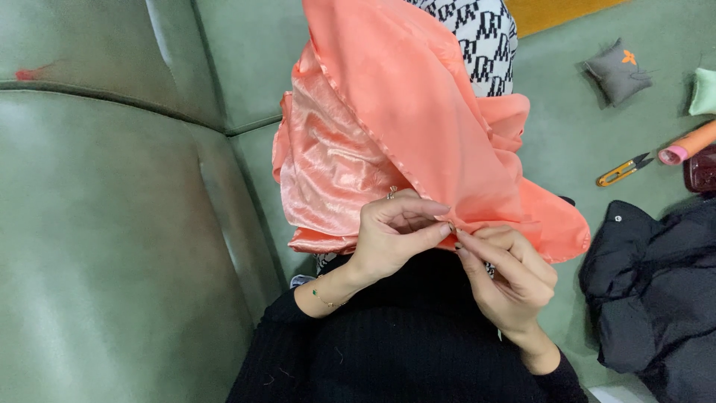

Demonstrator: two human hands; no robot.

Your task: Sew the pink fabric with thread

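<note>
Left hand (395, 239): fingers curled, thumb and forefinger pressed together on the hemmed edge of the orange satin cloth (395, 127); ring on one finger, thin bracelet (326, 297) at the wrist.

Right hand (507, 280): fingers (477, 242) pinched together on the same hem, fingertips touching those of the left hand. Whether a needle sits between them cannot be told.

Orange satin cloth: held up over the lap, draped in folds above both hands, shiny face turned left, matte face right; lower edge bunched at the pinch point.

Black-and-white patterned fabric (485, 41): behind the top of the cloth, partly hidden by it.

Black ribbed sleeves (388, 351): cover both forearms and the lap below the hands.

Green leather sofa (112, 224): fills the left side; small red mark on its back cushion.

Green floor covering (582, 127), right of the hands, carries: yellow thread snips (623, 172); grey pincushion (617, 71); orange-pink tube (690, 144); black garment (656, 291), crumpled, near the right elbow.
</note>
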